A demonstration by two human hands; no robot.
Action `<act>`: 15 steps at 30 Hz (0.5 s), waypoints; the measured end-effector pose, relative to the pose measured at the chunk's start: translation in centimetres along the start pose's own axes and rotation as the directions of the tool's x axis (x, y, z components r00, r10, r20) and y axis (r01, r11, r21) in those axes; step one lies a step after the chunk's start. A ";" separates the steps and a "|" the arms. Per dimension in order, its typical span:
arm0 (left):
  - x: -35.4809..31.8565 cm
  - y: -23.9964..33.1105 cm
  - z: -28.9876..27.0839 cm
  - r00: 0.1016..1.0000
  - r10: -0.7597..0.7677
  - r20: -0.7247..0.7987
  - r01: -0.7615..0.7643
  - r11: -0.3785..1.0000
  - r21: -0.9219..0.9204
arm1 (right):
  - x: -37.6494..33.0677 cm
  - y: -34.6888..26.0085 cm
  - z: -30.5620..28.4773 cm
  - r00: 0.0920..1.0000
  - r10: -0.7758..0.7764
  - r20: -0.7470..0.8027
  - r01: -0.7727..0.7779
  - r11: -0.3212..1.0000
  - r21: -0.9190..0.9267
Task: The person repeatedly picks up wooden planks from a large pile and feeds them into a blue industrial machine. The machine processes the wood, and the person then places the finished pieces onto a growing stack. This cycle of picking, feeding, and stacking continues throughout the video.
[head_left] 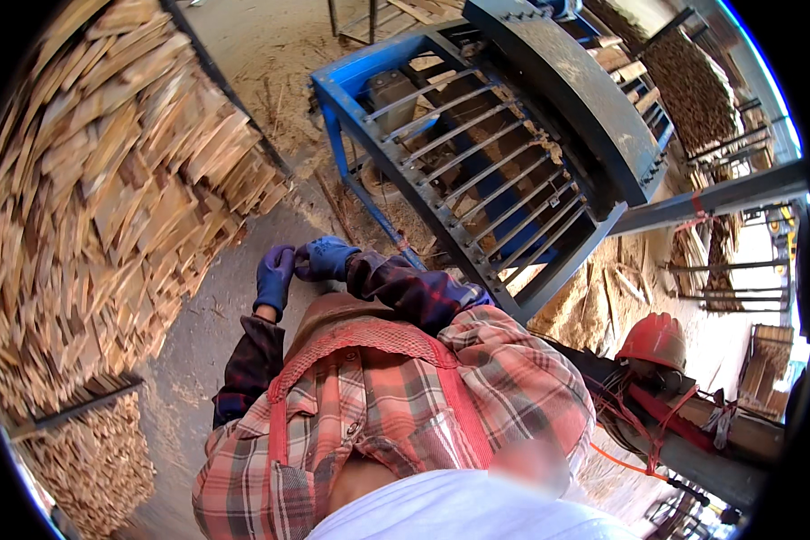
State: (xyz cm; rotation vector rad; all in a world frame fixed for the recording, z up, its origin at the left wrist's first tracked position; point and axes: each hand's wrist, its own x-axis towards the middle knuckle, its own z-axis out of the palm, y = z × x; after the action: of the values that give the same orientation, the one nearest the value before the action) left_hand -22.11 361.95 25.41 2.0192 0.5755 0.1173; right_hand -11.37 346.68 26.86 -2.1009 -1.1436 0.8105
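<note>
Both gloved, fingertips meeting in front of the chest: left hand curled narrow, right hand half closed, touching the left glove; nothing else gripped. Stacked wood pieces close on the left, blue machine frame with metal bars just right. Narrow strip of sawdust floor open between them. Red helmet lower right.

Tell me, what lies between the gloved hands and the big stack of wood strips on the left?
In the head view, only bare, dusty floor separates the hands from the wood stack.
</note>
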 end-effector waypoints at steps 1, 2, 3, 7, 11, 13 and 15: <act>-0.4 -0.5 0.3 0.999 0.035 0.013 -0.035 0.999 -0.017 | 0.0 -0.2 -0.1 0.999 -0.020 0.041 0.020 1.000 0.016; -1.3 -1.3 0.5 0.999 0.051 0.006 -0.050 0.998 -0.037 | -0.4 -1.5 -0.7 0.993 -0.052 0.106 0.049 0.998 0.032; -2.4 -2.0 -0.1 0.997 0.068 -0.029 -0.069 0.997 -0.044 | -0.3 -3.3 -1.2 0.978 -0.111 0.176 0.104 0.994 0.045; 0.8 -1.9 1.8 0.878 0.478 -0.023 -0.467 0.865 0.182 | 1.4 2.6 0.3 0.919 -0.382 0.102 0.384 0.923 -0.001; -2.6 2.4 -6.3 0.926 0.315 -0.208 -0.271 0.938 0.215 | 7.4 -0.6 1.8 0.904 -0.344 0.253 0.390 0.907 -0.159; -4.1 1.5 -10.8 0.892 0.370 -0.258 -0.268 0.895 0.356 | 8.7 -4.2 1.0 0.922 -0.320 0.217 0.350 0.930 -0.117; -5.6 -0.9 -18.1 0.838 0.460 -0.293 -0.371 0.875 0.313 | 11.3 -9.2 2.1 0.927 -0.345 0.146 0.372 0.891 -0.258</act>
State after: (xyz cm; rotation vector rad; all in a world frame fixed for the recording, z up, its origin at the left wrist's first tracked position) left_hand -33.04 374.38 34.61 2.3611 0.3694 0.7303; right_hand -12.55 361.02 29.90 -1.9904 -1.7270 0.6039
